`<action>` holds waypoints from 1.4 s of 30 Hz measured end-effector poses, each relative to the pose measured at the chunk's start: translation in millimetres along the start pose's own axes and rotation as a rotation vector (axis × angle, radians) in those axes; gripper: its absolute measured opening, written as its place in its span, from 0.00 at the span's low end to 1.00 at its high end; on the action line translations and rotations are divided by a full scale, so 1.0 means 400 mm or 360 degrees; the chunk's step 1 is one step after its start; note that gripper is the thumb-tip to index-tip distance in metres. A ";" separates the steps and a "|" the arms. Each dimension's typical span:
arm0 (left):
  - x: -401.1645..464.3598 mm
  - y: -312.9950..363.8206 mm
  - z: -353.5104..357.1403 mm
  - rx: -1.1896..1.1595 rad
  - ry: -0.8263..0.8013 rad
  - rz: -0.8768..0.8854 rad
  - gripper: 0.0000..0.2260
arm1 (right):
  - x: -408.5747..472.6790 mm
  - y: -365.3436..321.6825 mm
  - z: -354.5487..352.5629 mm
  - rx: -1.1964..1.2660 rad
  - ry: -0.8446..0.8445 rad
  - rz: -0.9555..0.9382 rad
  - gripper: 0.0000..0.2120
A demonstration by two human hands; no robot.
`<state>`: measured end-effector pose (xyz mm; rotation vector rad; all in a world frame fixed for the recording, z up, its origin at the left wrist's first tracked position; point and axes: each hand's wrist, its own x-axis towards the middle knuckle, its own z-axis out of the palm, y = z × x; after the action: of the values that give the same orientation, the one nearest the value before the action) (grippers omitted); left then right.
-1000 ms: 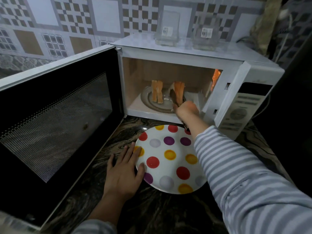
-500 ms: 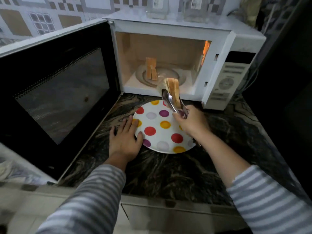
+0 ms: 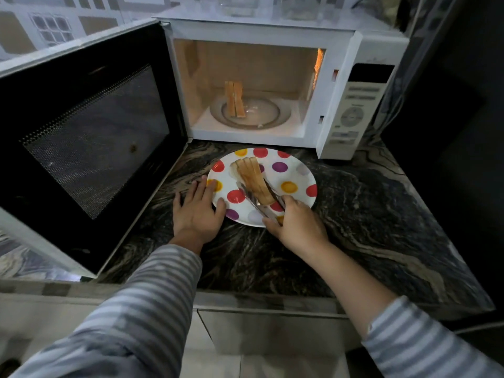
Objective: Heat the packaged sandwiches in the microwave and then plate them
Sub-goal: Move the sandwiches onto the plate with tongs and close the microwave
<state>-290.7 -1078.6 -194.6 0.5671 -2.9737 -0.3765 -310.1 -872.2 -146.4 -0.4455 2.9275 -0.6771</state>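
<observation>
Sandwich (image 3: 253, 184): lying on the plate (image 3: 297, 170), between the two arms of the tongs (image 3: 257, 204).
Second sandwich (image 3: 234, 99): upright on the turntable (image 3: 261, 113) inside the microwave (image 3: 272, 31).
Right hand (image 3: 296, 223): fingers curled round the tongs' handle end, at the plate's near rim.
Left hand (image 3: 196, 208): flat, fingers straight, on the counter (image 3: 368, 214), fingertips touching the plate's left rim.
Door (image 3: 81, 137): swung wide to the left.
</observation>
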 end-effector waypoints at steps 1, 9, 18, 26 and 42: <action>0.000 0.000 -0.001 0.0000 -0.0002 -0.0001 0.26 | 0.001 0.001 -0.006 -0.0023 -0.0046 0.0015 0.28; 0.001 0.000 -0.007 -0.0021 0.0005 0.0015 0.27 | -0.011 0.034 -0.128 0.0184 -0.0341 0.0119 0.32; 0.027 -0.017 -0.041 -0.0126 -0.0073 0.0017 0.32 | 0.127 -0.052 -0.242 0.0464 -0.0148 0.0036 0.23; 0.061 -0.067 -0.025 -0.0090 0.0014 0.0194 0.42 | 0.323 -0.146 -0.245 0.0186 -0.0164 0.0141 0.16; 0.071 -0.079 -0.012 -0.0139 0.0060 0.0170 0.38 | 0.683 -0.284 -0.062 0.0538 -0.0015 0.0412 0.12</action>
<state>-305.3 -1118.7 -197.0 0.3999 -2.9190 -0.4773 -544.8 -1042.9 -83.5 -0.0350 2.7121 -1.0933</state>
